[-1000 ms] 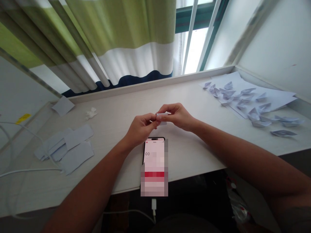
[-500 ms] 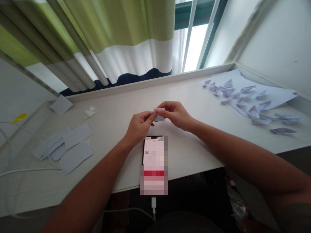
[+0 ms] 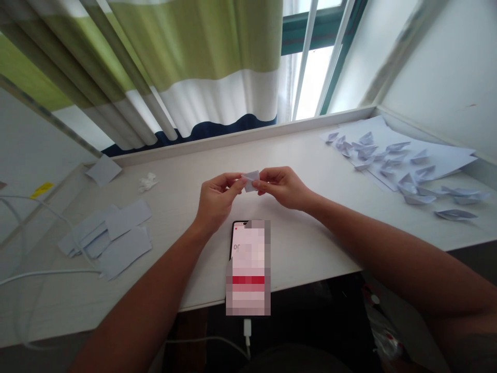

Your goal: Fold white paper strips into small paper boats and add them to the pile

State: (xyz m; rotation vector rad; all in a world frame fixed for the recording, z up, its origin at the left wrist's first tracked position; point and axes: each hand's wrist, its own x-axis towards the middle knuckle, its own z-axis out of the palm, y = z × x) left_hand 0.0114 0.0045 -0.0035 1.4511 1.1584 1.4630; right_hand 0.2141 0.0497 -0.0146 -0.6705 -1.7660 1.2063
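A small folded piece of white paper [image 3: 251, 180] is held up over the middle of the desk, between my two hands. My left hand [image 3: 220, 198] pinches its left edge between thumb and fingers. On the other side, my right hand [image 3: 282, 186] grips the lower right part with the thumb in front. Fingertips behind the paper are partly hidden. Just below the hands lies a phone [image 3: 248, 254] with a lit, partly blurred screen.
Several folded paper boats [image 3: 388, 160] sit at the right, some on large white sheets [image 3: 446, 150]. Loose paper pieces [image 3: 124, 254] lie at the left, near white cables [image 3: 50, 274] and a crumpled paper [image 3: 148, 182]. A curtain [image 3: 217, 62] hangs behind the desk [image 3: 310, 243].
The folded paper has been turned, so a squarish face now shows at a tilt. My left hand has shifted slightly left and the hands are a little farther apart.
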